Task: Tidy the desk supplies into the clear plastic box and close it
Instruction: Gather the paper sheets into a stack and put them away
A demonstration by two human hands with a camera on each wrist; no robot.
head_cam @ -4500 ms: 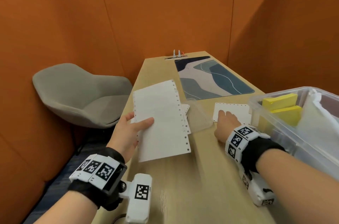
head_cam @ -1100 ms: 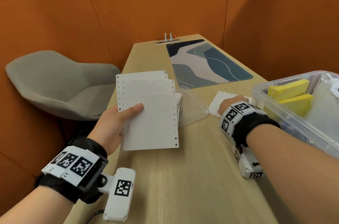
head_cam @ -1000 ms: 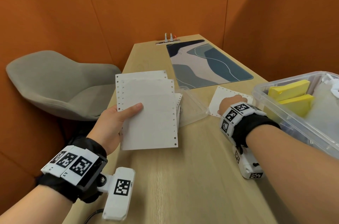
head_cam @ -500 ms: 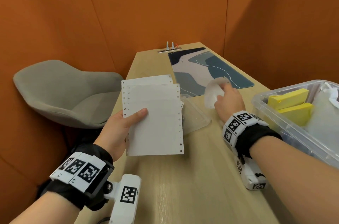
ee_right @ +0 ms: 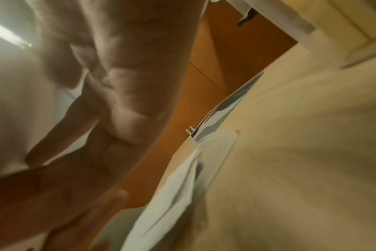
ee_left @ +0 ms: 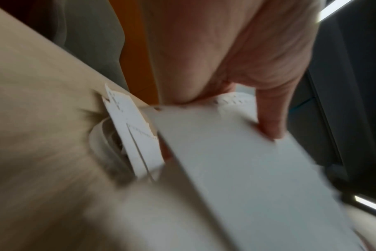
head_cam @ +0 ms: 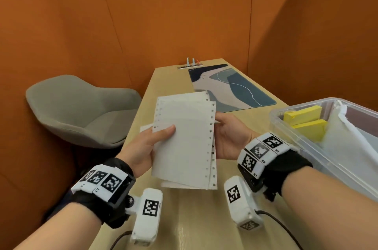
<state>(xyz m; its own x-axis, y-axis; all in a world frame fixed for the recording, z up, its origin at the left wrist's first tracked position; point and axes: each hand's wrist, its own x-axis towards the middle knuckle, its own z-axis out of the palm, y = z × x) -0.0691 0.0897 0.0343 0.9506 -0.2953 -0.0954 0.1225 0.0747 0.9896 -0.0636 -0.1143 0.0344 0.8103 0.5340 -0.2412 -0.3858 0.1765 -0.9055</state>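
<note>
A stack of white perforated paper sheets (head_cam: 184,143) is held up over the wooden desk (head_cam: 204,219). My left hand (head_cam: 161,135) grips its left edge, thumb on top and fingers behind. My right hand (head_cam: 222,129) holds the right edge, fingers tucked behind the sheets. The clear plastic box (head_cam: 275,121) stands open at the right with two yellow note pads (head_cam: 304,114) and a white plastic bag (head_cam: 345,139) inside. In the left wrist view the thumb (ee_left: 268,110) presses on the paper (ee_left: 247,161). The blurred right wrist view shows the sheets (ee_right: 167,195) beside my palm.
A patterned blue and beige desk mat (head_cam: 235,90) lies at the far end of the desk, with a power outlet (head_cam: 190,63) behind it. A grey chair (head_cam: 81,110) stands left of the desk. Orange partition walls enclose the space.
My right hand lifted the loose sheet off the desk near the box and brought it left to the stack. The left hand kept its grip and raised the stack slightly.
</note>
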